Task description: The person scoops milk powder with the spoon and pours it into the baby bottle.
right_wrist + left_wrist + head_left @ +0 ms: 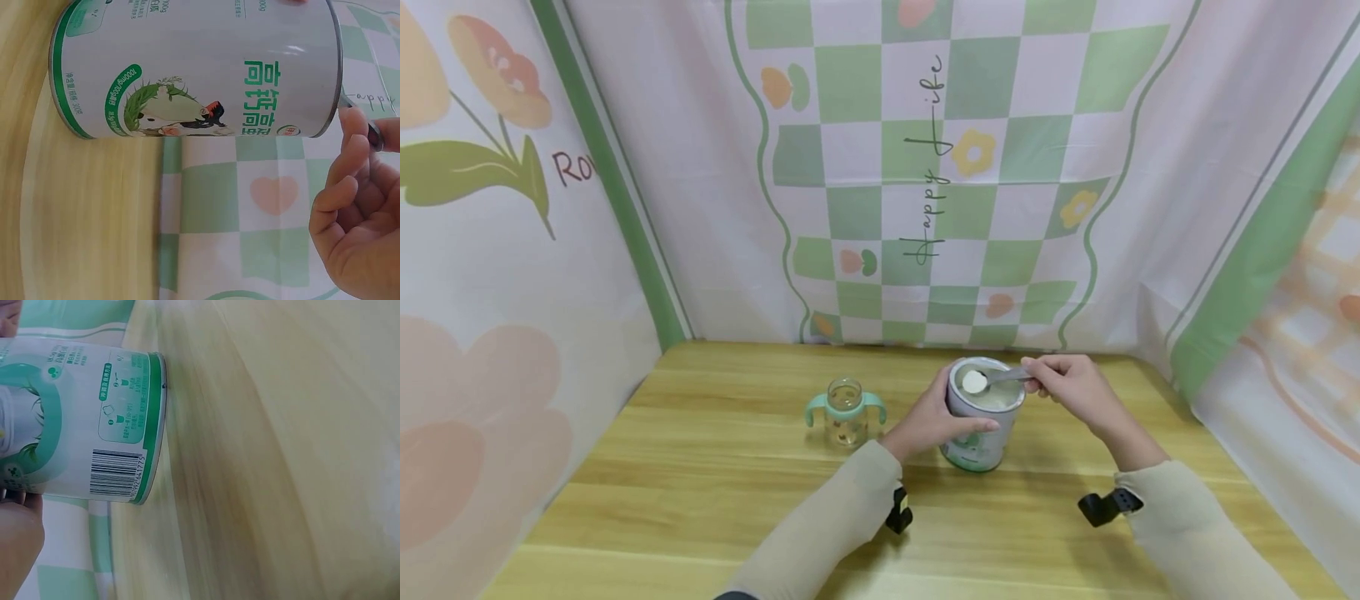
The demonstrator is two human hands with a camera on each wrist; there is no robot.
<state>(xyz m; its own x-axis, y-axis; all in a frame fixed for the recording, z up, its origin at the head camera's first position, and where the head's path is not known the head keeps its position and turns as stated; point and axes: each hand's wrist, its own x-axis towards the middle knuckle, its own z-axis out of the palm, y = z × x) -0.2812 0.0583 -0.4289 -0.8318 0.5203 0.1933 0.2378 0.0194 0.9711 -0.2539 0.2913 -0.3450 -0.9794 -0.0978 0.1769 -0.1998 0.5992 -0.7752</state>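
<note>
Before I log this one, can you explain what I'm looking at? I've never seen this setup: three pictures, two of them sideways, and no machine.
No machine: a person works bare-handed, wearing one camera on the head and one on each wrist. The wide picture is the head view, looking down at a wooden table with patterned cloths hung around it. The left hand grips an open tin of powder. The right hand pinches a spoon heaped with white powder over the tin's mouth. A small glass bottle with green handles stands left of the tin. The sideways pictures are the wrist cameras, each showing the tin's printed side up close.
</note>
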